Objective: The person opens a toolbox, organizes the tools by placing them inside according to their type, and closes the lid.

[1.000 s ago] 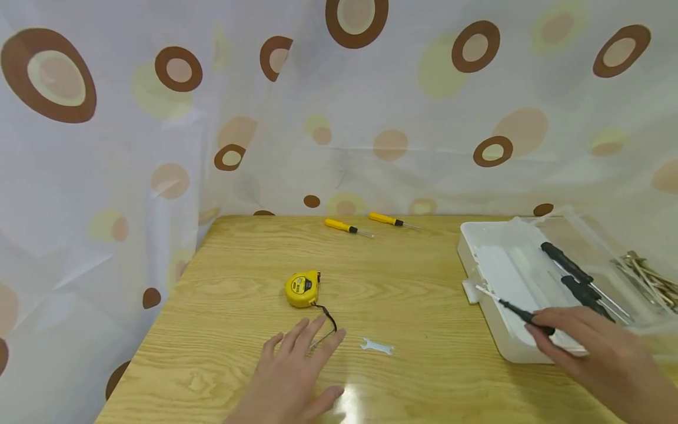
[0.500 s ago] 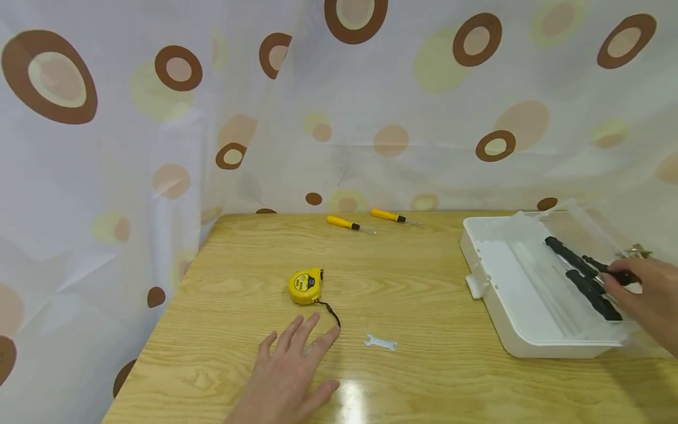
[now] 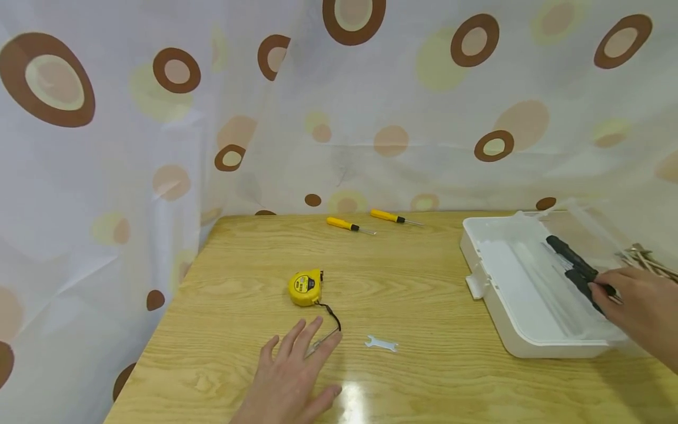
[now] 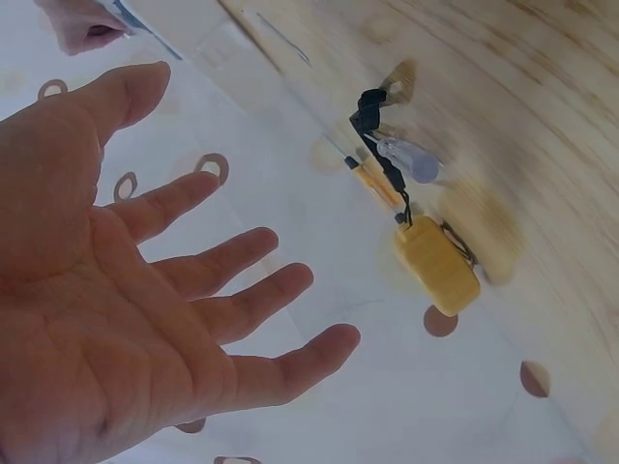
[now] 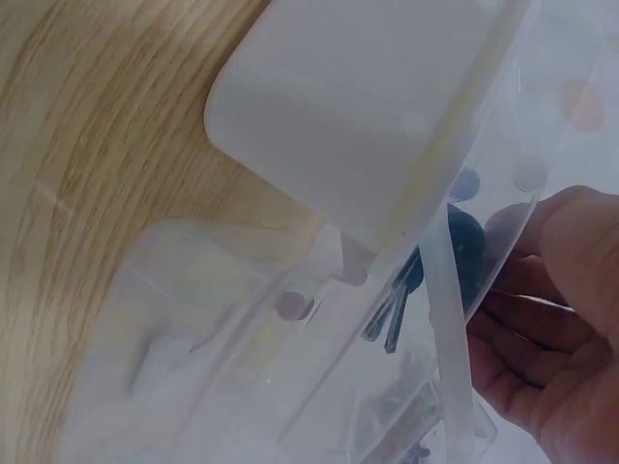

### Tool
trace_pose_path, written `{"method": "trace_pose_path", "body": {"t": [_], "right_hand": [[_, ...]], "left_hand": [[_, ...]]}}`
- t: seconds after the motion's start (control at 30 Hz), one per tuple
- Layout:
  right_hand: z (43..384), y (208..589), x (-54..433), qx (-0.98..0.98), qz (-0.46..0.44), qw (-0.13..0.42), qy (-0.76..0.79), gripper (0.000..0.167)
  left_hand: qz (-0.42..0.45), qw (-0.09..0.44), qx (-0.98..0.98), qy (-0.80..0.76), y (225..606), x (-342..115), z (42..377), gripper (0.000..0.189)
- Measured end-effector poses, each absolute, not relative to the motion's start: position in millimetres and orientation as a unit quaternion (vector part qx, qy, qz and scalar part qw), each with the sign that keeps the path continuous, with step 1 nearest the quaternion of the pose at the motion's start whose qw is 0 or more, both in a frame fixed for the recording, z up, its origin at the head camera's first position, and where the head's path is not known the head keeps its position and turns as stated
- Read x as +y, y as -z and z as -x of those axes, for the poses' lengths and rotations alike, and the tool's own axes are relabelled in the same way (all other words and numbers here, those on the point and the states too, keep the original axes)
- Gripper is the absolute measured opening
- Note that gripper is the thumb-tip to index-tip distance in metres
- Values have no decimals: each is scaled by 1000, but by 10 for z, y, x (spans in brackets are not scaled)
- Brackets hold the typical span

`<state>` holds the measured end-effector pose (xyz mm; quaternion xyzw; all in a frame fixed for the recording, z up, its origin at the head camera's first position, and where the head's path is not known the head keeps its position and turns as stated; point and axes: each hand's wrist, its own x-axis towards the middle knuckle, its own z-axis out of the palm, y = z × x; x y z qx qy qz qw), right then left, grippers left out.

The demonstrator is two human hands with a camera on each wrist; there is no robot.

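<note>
My left hand point(image 3: 291, 377) is spread with straight fingers near the table's front, holding nothing. Partly beneath its fingertips lies a slim screwdriver, whose clear handle point(image 4: 414, 161) shows in the left wrist view. Beyond it sits a yellow tape measure point(image 3: 305, 288) with a black strap point(image 3: 332, 314); right of the hand is a small open-end wrench point(image 3: 381, 343). At the right, my right hand point(image 3: 643, 306) pinches a black-handled screwdriver point(image 3: 605, 285) over the box, mostly hidden by the fingers. Other black-handled screwdrivers point(image 3: 569, 253) lie beside it. In the right wrist view, clear plastic partly covers the black handles point(image 5: 466, 246).
The white box point(image 3: 540, 350) stands open at the right, its clear lid point(image 3: 572, 221) folded back. Brass-coloured metal pieces point(image 3: 646, 259) lie at its far right. Two yellow-handled screwdrivers point(image 3: 343, 224) rest at the table's back edge, before a dotted curtain point(image 3: 392, 88).
My right hand has carried the black-handled screwdriver from the box's front left to its right side, then slightly back left beside the other black handles. The left hand has stayed nearly still.
</note>
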<state>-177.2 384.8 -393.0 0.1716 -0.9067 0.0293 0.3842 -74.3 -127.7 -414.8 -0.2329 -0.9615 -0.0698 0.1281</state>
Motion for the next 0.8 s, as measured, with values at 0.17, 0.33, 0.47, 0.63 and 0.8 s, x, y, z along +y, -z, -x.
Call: {"method": "trace_pose_path", "body": {"t": [0.17,0.33,0.47,0.63,0.8], "right_hand": [[1679,3849,3771,-894,-189,404,-23,101],[1488,3803,3509,-874,-241,421,-21,89],[1297,3762,3233,-873,-269,406,-18,79],[1123,3739,2983,-872,-307,380,-15,73],[1034,3733,2858,-868,-335,366,-23,69]], "left_hand": [[247,146,-956,53,4120,-1239,777,70],[273,179,-945,19,3977,-1199,856,65],[293,157,-942,49,3767,-1164,1033,52],[319,109,-937,93,3556,-1107,1529,42],[272,32,-958,87,3525,-999,2217,50]]}}
